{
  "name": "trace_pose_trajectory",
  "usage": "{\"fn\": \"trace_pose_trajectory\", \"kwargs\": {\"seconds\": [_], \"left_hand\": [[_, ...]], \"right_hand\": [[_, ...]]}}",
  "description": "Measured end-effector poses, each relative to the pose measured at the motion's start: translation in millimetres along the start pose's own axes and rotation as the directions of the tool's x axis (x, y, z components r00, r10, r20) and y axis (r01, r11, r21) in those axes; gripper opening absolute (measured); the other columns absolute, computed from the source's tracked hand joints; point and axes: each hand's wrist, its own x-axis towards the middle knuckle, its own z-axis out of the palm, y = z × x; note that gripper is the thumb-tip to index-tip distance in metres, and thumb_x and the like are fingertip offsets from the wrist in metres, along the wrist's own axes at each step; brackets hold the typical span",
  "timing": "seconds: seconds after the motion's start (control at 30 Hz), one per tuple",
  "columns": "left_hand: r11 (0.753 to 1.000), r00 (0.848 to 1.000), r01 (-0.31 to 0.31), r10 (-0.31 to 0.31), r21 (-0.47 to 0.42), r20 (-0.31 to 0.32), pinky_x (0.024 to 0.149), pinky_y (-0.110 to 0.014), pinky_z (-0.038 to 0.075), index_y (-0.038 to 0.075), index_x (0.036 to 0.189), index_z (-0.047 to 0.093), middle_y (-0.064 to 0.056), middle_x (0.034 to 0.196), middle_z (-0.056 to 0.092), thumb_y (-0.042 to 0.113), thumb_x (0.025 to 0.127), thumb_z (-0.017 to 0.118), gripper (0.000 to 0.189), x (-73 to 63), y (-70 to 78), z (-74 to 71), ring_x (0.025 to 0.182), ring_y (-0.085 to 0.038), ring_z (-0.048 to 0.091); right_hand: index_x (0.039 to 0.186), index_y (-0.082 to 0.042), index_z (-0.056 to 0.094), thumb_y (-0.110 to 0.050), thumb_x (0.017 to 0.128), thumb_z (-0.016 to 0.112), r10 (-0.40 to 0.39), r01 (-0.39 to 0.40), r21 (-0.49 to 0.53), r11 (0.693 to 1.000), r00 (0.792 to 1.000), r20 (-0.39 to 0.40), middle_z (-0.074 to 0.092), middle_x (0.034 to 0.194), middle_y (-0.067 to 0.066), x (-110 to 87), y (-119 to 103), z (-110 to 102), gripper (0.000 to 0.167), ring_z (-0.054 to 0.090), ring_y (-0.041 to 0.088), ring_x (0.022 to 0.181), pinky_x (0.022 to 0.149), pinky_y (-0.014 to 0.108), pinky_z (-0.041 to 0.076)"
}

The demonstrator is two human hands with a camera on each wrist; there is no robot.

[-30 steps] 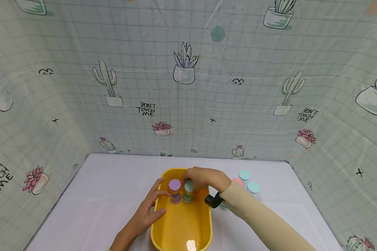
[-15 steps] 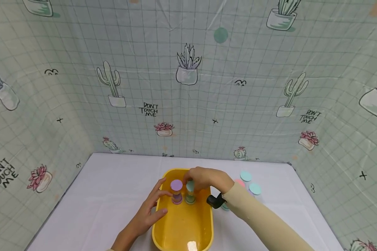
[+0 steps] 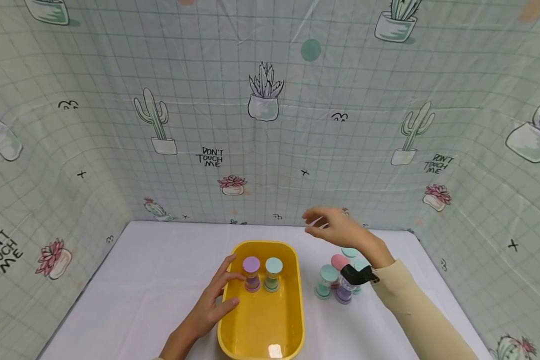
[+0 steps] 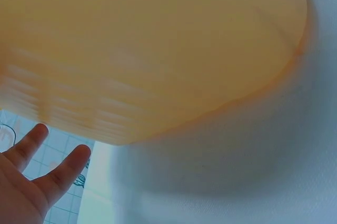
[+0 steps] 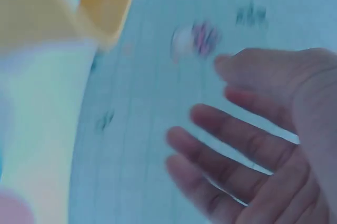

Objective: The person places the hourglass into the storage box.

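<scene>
Inside the yellow tub, toward its far end, a purple-capped hourglass and a mint-green-capped hourglass stand upright side by side. My left hand rests at the tub's left rim with fingers spread, one fingertip by the purple hourglass. In the left wrist view two of its fingers show beside the tub's wall. Raised over the table to the right of the tub is my right hand, empty. Its fingers are loosely bent and apart in the right wrist view.
Right of the tub stands a cluster of several hourglasses, among them a green one, a purple one and one with a pink cap. My right forearm partly hides them. Patterned cloth walls surround the white table.
My right hand has let go of the green hourglass in the tub and moved up and right, above the table. The left hand has stayed at the rim.
</scene>
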Motion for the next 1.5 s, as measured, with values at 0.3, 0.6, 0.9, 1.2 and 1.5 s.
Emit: {"fn": "trace_pose_trajectory", "kwargs": {"seconds": [0.3,0.6,0.9,1.2,1.5], "left_hand": [[1.000,1.000,-0.001,0.001,0.000,-0.012,0.090,-0.065,0.048,0.021,0.132,0.058,-0.014,0.172,0.015,0.016,0.099,0.056,0.034,0.5,0.1,-0.8,0.150,-0.056,0.023],[1.000,1.000,-0.016,0.015,-0.006,-0.020,0.089,-0.064,0.048,0.024,0.132,0.058,-0.014,0.172,0.015,0.014,0.099,0.055,0.035,-1.3,1.1,0.5,0.149,-0.057,0.023],[1.000,1.000,-0.010,0.010,-0.010,-0.013,0.091,-0.063,0.048,0.025,0.131,0.058,-0.013,0.172,0.015,0.016,0.099,0.055,0.034,0.7,1.5,1.6,0.149,-0.056,0.024],[1.000,1.000,0.001,-0.001,-0.015,-0.003,0.091,-0.067,0.047,0.022,0.132,0.058,-0.016,0.172,0.014,0.016,0.099,0.055,0.033,1.1,2.7,1.3,0.149,-0.058,0.022],[1.000,1.000,-0.009,0.009,-0.015,-0.007,0.090,-0.067,0.047,0.025,0.132,0.057,-0.016,0.172,0.014,0.015,0.099,0.055,0.035,1.0,1.1,1.3,0.149,-0.059,0.022]], "right_hand": [[0.144,0.001,0.052,-0.028,0.097,0.071,0.116,-0.116,0.002,0.993,0.992,-0.044,0.057,0.142,0.028,-30.6,74,-15,0.059,0.060,0.049,0.125,0.100,0.057,0.052],[0.155,0.003,0.037,-0.034,0.094,0.073,0.190,-0.190,0.005,0.982,0.982,0.005,0.041,0.154,0.034,-44.9,110,-17,0.080,0.051,0.058,0.131,0.102,0.062,0.049],[0.158,0.002,0.029,-0.035,0.088,0.077,0.277,-0.283,0.043,0.958,0.954,0.113,0.034,0.156,0.040,-58.2,124,-14,0.092,0.043,0.064,0.135,0.102,0.068,0.046],[0.155,-0.001,0.037,-0.032,0.090,0.075,0.286,-0.306,0.135,0.943,0.947,0.149,0.042,0.153,0.036,-67.9,136,-2,0.081,0.057,0.049,0.130,0.103,0.061,0.048],[0.149,-0.005,0.049,-0.032,0.090,0.074,0.303,-0.318,0.109,0.942,0.944,0.133,0.051,0.151,0.027,-65.9,133,4,0.070,0.046,0.049,0.140,0.108,0.067,0.040]]}}
